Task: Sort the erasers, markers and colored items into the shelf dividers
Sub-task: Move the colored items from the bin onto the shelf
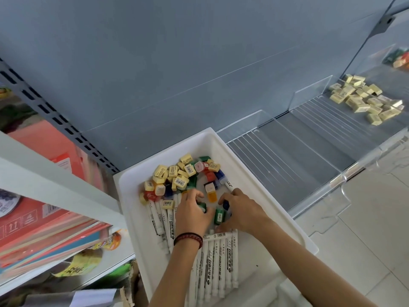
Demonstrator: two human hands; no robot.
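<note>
Yellow rectangular erasers [177, 173], white barrel markers [212, 269] and small coloured plastic blocks [210, 173] lie mixed in a white plastic bin [265, 189] that sits at the left end of a grey wire shelf [287, 156].

The left hand [191, 212] is palm down in the bin, its fingers curled round a small green block [202, 207]. The right hand [241, 212] is also palm down, its fingertips bent in and pinching a dark blue block [225, 204]. A green labelled block [219, 216] lies between the two hands.

Both forearms reach in from the lower edge, and the left wrist wears a dark red beaded bracelet [188, 238].

Further right, past clear plastic dividers [309, 91], a loose heap of yellow erasers [365, 100] lies on the shelf.

The markers carry black printed characters and barcodes, and the erasers have barcode labels, all too small to read.
</note>
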